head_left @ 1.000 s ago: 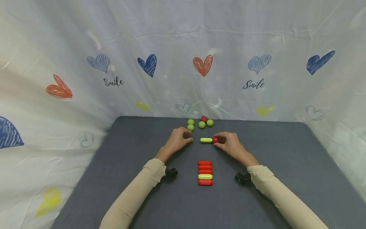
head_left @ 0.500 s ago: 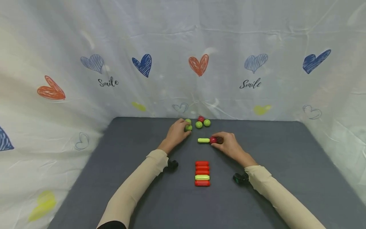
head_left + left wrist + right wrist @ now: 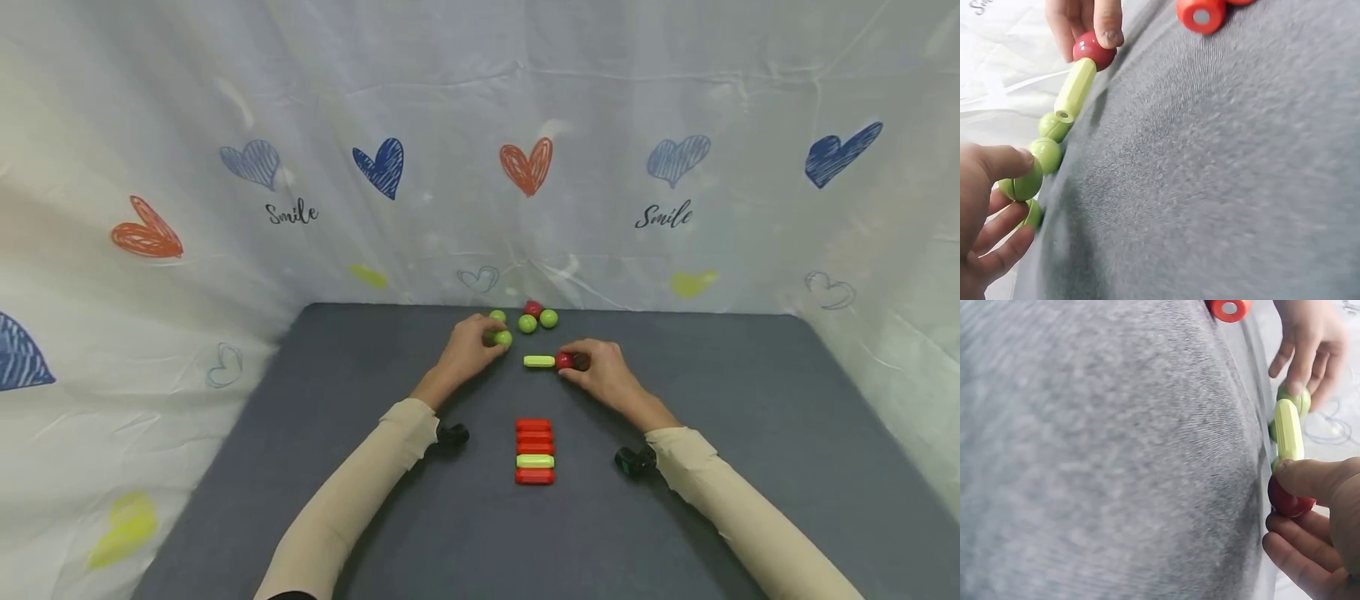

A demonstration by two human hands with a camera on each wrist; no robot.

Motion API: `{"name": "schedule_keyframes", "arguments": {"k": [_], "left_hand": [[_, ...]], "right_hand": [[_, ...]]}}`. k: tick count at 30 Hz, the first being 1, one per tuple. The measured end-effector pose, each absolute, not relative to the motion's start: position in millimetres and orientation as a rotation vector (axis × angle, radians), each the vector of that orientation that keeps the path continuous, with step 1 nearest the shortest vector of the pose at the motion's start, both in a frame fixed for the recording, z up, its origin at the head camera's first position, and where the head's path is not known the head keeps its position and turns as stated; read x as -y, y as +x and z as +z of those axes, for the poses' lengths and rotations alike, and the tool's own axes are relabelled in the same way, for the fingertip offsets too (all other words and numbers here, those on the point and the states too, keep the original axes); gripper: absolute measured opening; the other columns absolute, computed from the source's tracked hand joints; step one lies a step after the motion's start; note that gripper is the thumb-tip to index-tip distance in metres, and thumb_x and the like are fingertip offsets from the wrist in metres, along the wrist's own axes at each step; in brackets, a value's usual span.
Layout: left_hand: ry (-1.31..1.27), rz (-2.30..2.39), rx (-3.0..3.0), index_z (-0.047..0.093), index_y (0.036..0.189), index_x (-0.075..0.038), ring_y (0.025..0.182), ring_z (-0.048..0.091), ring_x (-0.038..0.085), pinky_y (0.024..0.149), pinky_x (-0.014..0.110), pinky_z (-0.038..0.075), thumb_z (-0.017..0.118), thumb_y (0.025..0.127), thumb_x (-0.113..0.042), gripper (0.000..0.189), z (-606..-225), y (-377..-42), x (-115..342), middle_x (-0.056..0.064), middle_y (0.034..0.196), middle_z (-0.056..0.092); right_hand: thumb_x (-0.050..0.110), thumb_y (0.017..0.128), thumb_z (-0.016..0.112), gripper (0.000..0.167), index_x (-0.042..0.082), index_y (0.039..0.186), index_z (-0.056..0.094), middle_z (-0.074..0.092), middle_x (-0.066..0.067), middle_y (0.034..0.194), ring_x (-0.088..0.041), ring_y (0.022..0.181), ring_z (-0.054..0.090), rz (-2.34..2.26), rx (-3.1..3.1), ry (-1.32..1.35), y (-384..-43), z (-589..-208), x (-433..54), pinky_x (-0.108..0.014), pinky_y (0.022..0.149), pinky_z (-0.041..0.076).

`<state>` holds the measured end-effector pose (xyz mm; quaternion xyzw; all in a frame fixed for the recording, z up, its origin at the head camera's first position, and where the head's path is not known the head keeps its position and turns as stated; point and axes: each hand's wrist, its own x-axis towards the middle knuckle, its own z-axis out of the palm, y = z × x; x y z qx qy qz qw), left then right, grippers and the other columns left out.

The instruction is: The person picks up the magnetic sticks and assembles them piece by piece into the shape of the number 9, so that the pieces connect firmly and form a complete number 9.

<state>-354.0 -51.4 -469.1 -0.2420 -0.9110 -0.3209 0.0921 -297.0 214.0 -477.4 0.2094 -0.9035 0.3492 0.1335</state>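
Observation:
My left hand (image 3: 465,348) pinches a green ball (image 3: 1027,181) between thumb and fingers, near the far edge of the table. To its right, my right hand (image 3: 602,372) grips a red ball (image 3: 564,361). A yellow-green rod (image 3: 539,361) is joined to that ball and points left toward the green ball. The rod's free end shows a small round metal-like spot in the left wrist view. In the right wrist view the red ball (image 3: 1290,499) sits between thumb and fingers, with the rod (image 3: 1289,430) reaching toward the left hand.
Behind the hands lie more green balls (image 3: 527,323) and one red ball (image 3: 533,308). Nearer the body, several red rods (image 3: 535,476) and one yellow-green rod (image 3: 536,461) lie side by side on the grey table (image 3: 630,533). A white curtain (image 3: 420,242) with printed hearts hangs behind.
My left hand has reached forward to the green balls, taken the nearer one and drawn it slightly away from the other. The right hand keeps its grip on the red ball with its rod.

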Motion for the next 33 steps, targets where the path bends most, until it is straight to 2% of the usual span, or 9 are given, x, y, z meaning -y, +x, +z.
{"name": "schedule_keyframes", "arguments": {"k": [6,16,33], "left_hand": [[-0.744,-1.169,2.645,0.072,0.111,-0.01,0.092,0.068,0.019,0.079,0.033,0.055,0.083,0.085,-0.016,0.029,-475.3,-338.9,59.1,0.004,0.105,0.068],[-0.763,-1.432,2.575,0.069,0.11,-0.009,0.093,0.068,0.016,0.077,0.023,0.055,0.082,0.085,-0.014,0.029,-491.7,-324.5,52.5,0.004,0.106,0.069],[-0.745,-1.452,2.549,0.07,0.11,-0.009,0.093,0.068,0.016,0.078,0.024,0.055,0.082,0.085,-0.013,0.028,-496.5,-321.6,55.9,0.004,0.105,0.069]], "right_hand": [[0.007,0.079,0.086,0.033,0.001,0.109,0.075,0.072,-0.015,0.101,-0.023,0.081,0.07,0.988,2.638,0.584,-297.3,-472.6,-212.9,-0.04,0.07,0.058],[0.007,0.079,0.086,0.034,0.001,0.11,0.075,0.072,-0.015,0.101,-0.023,0.081,0.07,1.0,2.635,0.58,-296.8,-471.4,-209.3,-0.04,0.07,0.058],[0.007,0.078,0.086,0.034,0.0,0.11,0.075,0.072,-0.014,0.098,-0.021,0.079,0.07,1.006,2.63,0.599,-296.1,-475.2,-204.0,-0.04,0.068,0.058]]}}
